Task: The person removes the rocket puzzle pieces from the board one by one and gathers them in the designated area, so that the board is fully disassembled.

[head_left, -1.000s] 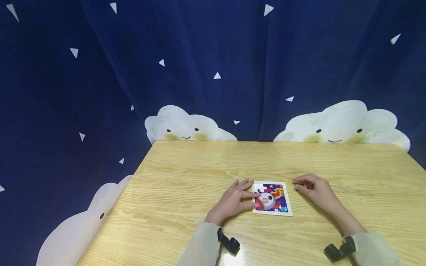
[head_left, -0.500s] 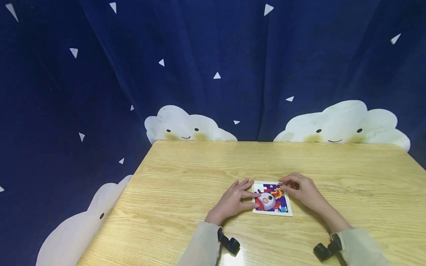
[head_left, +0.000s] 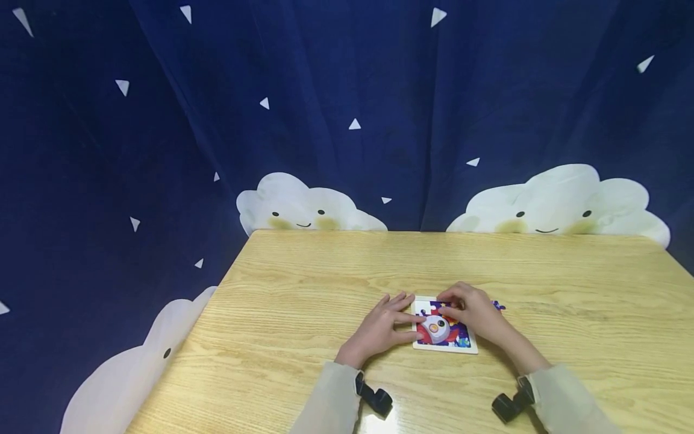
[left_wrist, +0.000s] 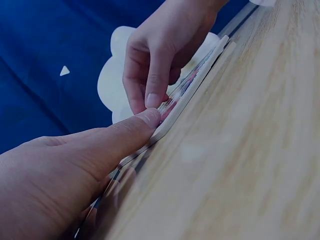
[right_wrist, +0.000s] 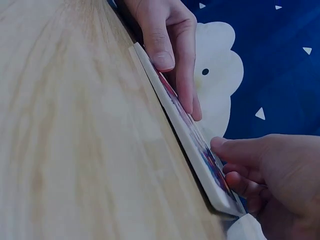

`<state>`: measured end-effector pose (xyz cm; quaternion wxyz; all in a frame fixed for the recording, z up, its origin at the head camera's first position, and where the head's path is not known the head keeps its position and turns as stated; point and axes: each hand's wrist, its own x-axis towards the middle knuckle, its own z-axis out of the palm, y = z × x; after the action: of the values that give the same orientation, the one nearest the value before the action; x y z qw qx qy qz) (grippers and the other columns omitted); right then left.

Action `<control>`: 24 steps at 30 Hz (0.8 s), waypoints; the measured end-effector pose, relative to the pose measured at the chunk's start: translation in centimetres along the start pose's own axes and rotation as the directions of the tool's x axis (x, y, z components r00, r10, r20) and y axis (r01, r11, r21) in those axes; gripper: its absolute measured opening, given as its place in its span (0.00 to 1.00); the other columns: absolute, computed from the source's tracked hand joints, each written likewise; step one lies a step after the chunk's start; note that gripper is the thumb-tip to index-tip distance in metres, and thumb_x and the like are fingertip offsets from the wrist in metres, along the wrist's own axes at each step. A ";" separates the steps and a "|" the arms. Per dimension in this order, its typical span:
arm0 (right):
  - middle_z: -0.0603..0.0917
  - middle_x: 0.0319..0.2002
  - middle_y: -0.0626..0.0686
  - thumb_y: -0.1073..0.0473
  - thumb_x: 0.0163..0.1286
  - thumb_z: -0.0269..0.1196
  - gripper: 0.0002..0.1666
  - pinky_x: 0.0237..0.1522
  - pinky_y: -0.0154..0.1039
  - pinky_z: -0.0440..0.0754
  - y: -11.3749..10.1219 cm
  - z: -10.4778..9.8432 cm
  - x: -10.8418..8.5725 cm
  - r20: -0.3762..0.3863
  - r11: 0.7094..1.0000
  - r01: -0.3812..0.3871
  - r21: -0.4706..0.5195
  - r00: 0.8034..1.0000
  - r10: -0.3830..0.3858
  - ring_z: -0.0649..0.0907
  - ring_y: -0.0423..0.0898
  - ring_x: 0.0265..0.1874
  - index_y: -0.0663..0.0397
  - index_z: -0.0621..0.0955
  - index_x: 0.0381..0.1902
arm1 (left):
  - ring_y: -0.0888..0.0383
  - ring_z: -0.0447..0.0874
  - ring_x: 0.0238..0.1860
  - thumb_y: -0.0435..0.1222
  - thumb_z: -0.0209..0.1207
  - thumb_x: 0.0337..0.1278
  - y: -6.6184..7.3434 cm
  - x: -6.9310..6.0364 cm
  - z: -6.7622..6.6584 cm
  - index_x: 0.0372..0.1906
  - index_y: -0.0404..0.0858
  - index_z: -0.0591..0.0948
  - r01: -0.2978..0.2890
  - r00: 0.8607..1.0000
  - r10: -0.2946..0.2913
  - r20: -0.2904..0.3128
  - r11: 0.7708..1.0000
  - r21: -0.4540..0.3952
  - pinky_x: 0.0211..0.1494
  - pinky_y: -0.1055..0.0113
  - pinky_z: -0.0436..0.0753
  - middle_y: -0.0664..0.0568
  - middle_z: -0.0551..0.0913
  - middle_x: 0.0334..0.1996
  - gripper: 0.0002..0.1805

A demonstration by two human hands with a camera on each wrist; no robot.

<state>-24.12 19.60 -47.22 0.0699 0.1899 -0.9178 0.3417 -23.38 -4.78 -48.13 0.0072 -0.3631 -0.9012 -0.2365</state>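
My left hand (head_left: 376, 328), with its fingers spread, lies at the lower centre of the head view, its foremost fingers resting on the left part of a square jigsaw puzzle (head_left: 440, 331) with a white frame and a red, purple and grey cartoon picture. The puzzle lies flat on a pale wood-grain tabletop (head_left: 303, 289), right of centre in the lower part of the frame; its upper-left corner shows a white patch. My right hand (head_left: 479, 310), its fingers bent and thumb and forefinger only narrowly apart, is at the puzzle's upper-right part; whether a piece sits between the fingertips I cannot tell. Just beyond it, to the right, a small blue-purple puzzle piece (head_left: 497, 305) lies on the tabletop. Behind hangs a dark-blue curtain (head_left: 325, 78) printed with white triangles and smiling clouds.
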 end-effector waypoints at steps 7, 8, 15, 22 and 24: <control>0.79 0.33 0.49 0.61 0.63 0.69 0.10 0.29 0.28 0.69 -0.4 0.0 0.3 0.061 0.999 -0.035 -0.004 0.998 0.035 0.72 0.38 0.29 0.57 0.85 0.42 | 0.53 0.59 0.77 0.54 0.60 0.61 0.0 0.0 0.0 0.57 0.57 0.82 0.000 1.000 0.000 -0.004 1.000 0.009 0.80 0.48 0.57 0.51 0.66 0.73 0.21; 0.79 0.32 0.50 0.61 0.63 0.69 0.10 0.29 0.28 0.69 -0.5 -0.1 0.3 0.068 0.999 -0.040 -0.006 0.997 0.041 0.72 0.39 0.29 0.58 0.84 0.42 | 0.53 0.59 0.77 0.54 0.60 0.61 0.0 0.0 0.0 0.57 0.56 0.82 0.000 1.000 0.000 -0.004 1.000 0.010 0.79 0.48 0.57 0.51 0.66 0.73 0.21; 0.78 0.37 0.52 0.62 0.65 0.67 0.11 0.33 0.30 0.71 -0.8 -0.4 0.7 0.159 0.999 -0.050 -0.001 0.986 0.050 0.73 0.42 0.33 0.60 0.81 0.43 | 0.53 0.59 0.77 0.54 0.61 0.61 0.1 0.0 0.0 0.57 0.56 0.83 0.004 1.000 -0.004 -0.003 1.000 0.005 0.80 0.49 0.57 0.51 0.66 0.73 0.21; 0.78 0.39 0.53 0.62 0.65 0.66 0.10 0.39 0.33 0.75 -0.9 -0.7 0.8 0.192 0.999 -0.033 0.010 0.981 0.031 0.74 0.43 0.37 0.59 0.80 0.43 | 0.53 0.59 0.77 0.54 0.60 0.61 0.1 0.0 0.0 0.57 0.56 0.82 0.003 1.000 -0.003 -0.006 1.000 0.001 0.80 0.49 0.57 0.51 0.66 0.73 0.20; 0.78 0.39 0.52 0.62 0.65 0.66 0.10 0.39 0.33 0.75 -0.9 -0.7 0.8 0.192 1.000 -0.015 0.006 0.981 0.013 0.74 0.43 0.37 0.59 0.79 0.43 | 0.53 0.59 0.77 0.54 0.60 0.61 0.1 0.0 0.0 0.57 0.56 0.82 0.004 1.000 -0.004 -0.004 1.000 0.001 0.80 0.49 0.57 0.51 0.66 0.73 0.20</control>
<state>-24.50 19.17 -45.94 -0.0218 0.2157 -0.9204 0.3255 -23.30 -4.73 -48.09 0.0085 -0.3609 -0.9020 -0.2368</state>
